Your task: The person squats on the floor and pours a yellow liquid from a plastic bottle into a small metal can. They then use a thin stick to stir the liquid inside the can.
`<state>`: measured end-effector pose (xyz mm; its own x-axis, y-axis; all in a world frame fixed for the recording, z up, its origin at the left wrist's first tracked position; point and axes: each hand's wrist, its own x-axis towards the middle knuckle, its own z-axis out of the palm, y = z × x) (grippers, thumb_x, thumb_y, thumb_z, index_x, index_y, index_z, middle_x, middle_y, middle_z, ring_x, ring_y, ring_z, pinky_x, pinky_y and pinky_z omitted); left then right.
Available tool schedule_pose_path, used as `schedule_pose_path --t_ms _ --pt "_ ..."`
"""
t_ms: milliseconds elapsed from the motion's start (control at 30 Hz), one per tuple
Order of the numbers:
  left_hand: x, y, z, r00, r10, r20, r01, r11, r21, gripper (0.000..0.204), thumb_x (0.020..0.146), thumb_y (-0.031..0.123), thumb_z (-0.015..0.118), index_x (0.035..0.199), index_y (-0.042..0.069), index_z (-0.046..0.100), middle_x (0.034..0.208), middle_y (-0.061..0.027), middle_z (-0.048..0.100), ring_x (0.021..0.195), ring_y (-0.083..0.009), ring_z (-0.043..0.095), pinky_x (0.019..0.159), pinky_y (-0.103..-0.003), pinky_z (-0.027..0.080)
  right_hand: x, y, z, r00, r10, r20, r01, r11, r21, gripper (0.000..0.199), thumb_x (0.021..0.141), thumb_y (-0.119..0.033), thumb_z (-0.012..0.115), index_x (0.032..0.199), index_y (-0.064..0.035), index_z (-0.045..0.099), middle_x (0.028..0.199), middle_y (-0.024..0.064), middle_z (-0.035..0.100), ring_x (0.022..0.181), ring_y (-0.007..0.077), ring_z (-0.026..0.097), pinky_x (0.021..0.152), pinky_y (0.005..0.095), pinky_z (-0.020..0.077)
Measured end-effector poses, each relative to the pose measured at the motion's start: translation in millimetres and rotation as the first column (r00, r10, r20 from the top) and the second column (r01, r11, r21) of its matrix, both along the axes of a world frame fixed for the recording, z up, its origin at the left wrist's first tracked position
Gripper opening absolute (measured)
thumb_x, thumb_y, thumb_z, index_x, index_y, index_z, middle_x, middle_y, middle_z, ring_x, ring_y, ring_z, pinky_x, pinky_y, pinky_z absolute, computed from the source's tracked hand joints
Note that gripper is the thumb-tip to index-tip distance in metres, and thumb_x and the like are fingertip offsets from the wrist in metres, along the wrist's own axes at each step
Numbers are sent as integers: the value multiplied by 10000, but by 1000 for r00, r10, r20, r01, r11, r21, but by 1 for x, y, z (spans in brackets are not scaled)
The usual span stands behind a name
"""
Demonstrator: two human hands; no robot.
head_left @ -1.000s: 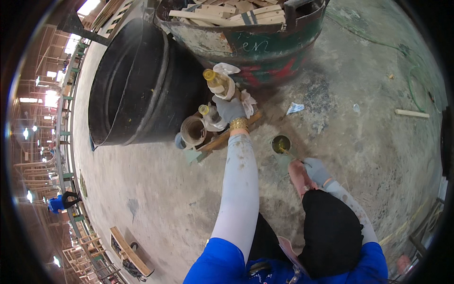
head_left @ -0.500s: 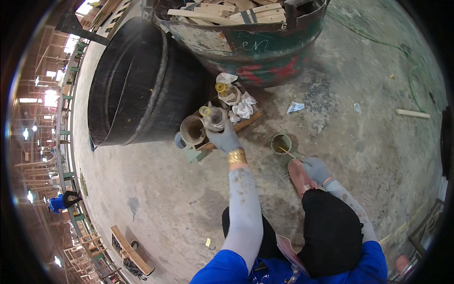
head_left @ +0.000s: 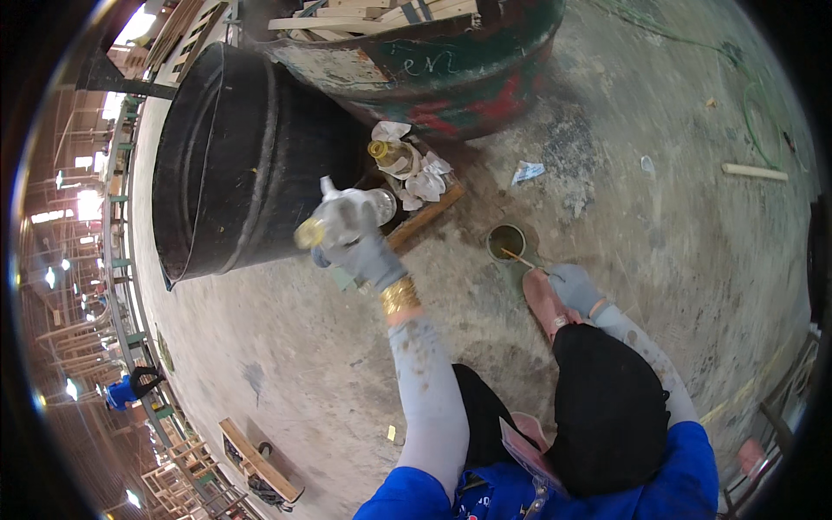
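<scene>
My left hand (head_left: 362,253), in a grey glove, is closed around a clear plastic bottle (head_left: 345,213) with a yellow cap end. The bottle is tipped onto its side above the wooden tray (head_left: 425,217), with its yellow end toward the left. Beside my pink shoe (head_left: 543,302), my gloved right hand (head_left: 574,288) is closed on a thin wooden stick (head_left: 518,257). The stick's far end rests in a small round cup (head_left: 506,241) of dark liquid on the floor. Another yellow-necked bottle (head_left: 394,159), wrapped in white paper, stands in the tray.
A big black drum (head_left: 234,165) lies left of the tray. Behind it stands a green and red drum (head_left: 442,82) filled with wood strips. A wooden stick (head_left: 754,172) and a green hose (head_left: 752,121) lie on the floor at right. A wooden box (head_left: 260,459) sits lower left.
My left hand has lifted the bottle from the tray, moved it left and tipped it over. My right hand stays beside the shoe with the stick in the cup. The view has shifted slightly.
</scene>
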<state>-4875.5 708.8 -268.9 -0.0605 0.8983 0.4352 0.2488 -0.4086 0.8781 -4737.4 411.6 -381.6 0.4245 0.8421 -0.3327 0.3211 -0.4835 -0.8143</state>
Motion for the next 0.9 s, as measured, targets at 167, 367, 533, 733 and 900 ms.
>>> schedule_pose_path --t_ms 167,367,533,733,900 --pt "-18 -15 78 857 -447 259 433 895 111 629 838 342 558 1303 -48 392 1252 -156 476 1151 -234 465 973 -364 381 -1 -1 -5 995 -27 94 23 999 41 252 819 -244 498 877 -38 629 873 211 612 832 402 568 719 445 452" --pt "-61 -22 56 720 -657 224 628 480 -612 612 693 194 682 1221 -27 466 1139 -132 553 993 -213 572 828 -317 474 -4 5 -1 988 -93 122 80 991 109 242 813 -238 497 873 -47 632 858 190 621 836 390 569 736 448 449" --pt "-43 -39 7 294 -956 0 362 111 -925 458 667 222 712 1046 -18 622 868 -58 648 747 -123 600 674 -249 478 -5 2 -3 975 -130 180 103 983 152 216 821 -204 487 871 -51 630 857 176 627 840 378 572 738 448 448" --pt "-15 -51 -10 -38 -998 -48 131 43 -990 402 666 281 730 944 -4 673 757 -54 651 608 -115 573 547 -253 451 -4 -1 -2 986 -75 147 76 997 -3 189 814 -179 484 853 -56 621 803 180 616 803 380 568 706 465 438" --pt "-8 -50 -18 -77 -997 -18 49 14 -999 387 669 286 726 917 -7 677 709 -49 644 582 -112 559 526 -256 439 -5 -1 -5 976 -114 184 112 993 24 175 806 -178 485 829 -62 614 781 182 612 781 384 563 688 478 430"
